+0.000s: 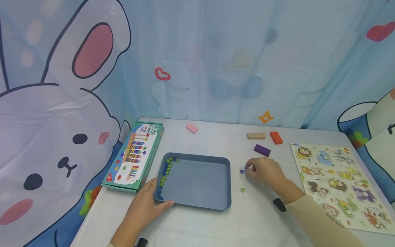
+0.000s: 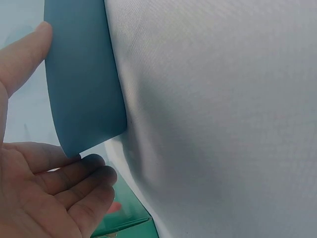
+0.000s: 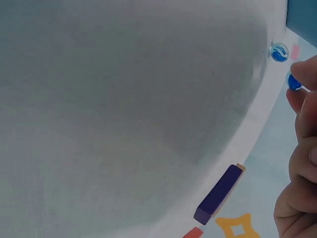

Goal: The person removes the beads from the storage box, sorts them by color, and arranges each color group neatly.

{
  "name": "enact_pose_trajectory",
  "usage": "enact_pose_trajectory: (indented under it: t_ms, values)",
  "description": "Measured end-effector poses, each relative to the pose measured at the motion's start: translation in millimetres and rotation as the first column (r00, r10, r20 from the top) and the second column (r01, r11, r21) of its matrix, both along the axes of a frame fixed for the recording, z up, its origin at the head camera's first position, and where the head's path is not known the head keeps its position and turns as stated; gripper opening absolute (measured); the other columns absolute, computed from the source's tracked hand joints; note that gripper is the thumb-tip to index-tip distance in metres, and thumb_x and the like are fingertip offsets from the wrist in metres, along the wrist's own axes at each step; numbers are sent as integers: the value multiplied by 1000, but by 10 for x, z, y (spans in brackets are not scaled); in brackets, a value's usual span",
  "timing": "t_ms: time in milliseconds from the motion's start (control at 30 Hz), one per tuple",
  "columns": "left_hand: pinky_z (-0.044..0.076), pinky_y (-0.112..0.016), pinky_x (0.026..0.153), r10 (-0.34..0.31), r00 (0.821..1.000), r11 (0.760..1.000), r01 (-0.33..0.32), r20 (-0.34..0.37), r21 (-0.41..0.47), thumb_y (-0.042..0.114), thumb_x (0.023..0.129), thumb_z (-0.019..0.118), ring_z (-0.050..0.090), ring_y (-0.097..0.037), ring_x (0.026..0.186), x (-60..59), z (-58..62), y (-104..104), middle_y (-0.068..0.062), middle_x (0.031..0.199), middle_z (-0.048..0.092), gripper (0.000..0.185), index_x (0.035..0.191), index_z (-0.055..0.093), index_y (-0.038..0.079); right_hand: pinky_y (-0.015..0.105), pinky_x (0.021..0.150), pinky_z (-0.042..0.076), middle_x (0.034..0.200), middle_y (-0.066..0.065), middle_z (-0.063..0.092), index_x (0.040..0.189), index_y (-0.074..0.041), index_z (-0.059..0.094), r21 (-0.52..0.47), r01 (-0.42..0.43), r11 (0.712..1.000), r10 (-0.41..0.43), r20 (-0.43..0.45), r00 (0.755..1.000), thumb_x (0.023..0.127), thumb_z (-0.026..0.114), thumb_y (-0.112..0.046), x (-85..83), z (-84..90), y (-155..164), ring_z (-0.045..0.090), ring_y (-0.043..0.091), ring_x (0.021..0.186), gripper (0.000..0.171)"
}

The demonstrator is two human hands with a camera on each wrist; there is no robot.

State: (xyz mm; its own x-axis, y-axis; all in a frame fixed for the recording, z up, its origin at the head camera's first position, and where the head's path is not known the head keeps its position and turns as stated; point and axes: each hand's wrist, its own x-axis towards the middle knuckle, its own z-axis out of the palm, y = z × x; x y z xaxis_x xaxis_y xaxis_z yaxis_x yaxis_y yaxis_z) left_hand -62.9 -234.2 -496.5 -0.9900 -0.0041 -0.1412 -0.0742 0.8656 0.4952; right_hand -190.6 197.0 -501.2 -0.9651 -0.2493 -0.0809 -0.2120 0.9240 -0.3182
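Observation:
A blue tray (image 1: 226,181) lies in the middle of the white table, with several green and blue marbles (image 1: 165,171) lined along its left inner wall. My left hand (image 1: 154,203) grips the tray's near-left corner (image 2: 84,84), thumb (image 2: 25,54) on one side and fingers (image 2: 74,183) on the other. To the right of the tray, my right hand (image 1: 248,168) pinches a blue marble (image 3: 294,82) just above the table. A second blue marble (image 3: 279,52) lies loose beside it, and a green marble (image 1: 242,189) sits a little nearer me.
A green game box (image 1: 135,156) lies left of the tray. Pink (image 1: 191,128), tan (image 1: 256,136), orange (image 1: 276,137) and purple (image 1: 262,150) blocks are scattered behind. An animal puzzle board (image 1: 336,181) covers the right side. A printed curtain hangs behind the table.

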Motion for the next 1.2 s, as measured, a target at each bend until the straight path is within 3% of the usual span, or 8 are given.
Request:
enact_pose_trajectory:
  t_ms: [767,1033,1200]
  values:
    - [42,-60,120,9,1000,1000,-9,-2,8,71,77,81,45,-40,150,5,1,8,-19,164,43,119,161,36,1,25,58,42,69,-6,63,102,-14,81,-8,-40,999,39,-20,999,87,80,-22,41,-130,-5,52,12,64,18]
    - [42,-60,120,13,1000,1000,-13,4,3,75,75,79,44,-40,151,3,-6,9,-19,164,43,121,161,36,1,27,60,44,71,-5,63,112,-14,79,-53,30,998,-30,3,1000,91,77,-31,55,-2,94,53,14,67,28]
    - [42,-60,119,13,1000,1000,-13,2,0,76,75,79,44,-40,151,-1,-22,5,-18,164,43,122,161,36,2,26,53,40,68,-3,59,114,-12,79,-103,52,993,-62,-101,993,93,78,-31,26,160,138,50,15,62,28]
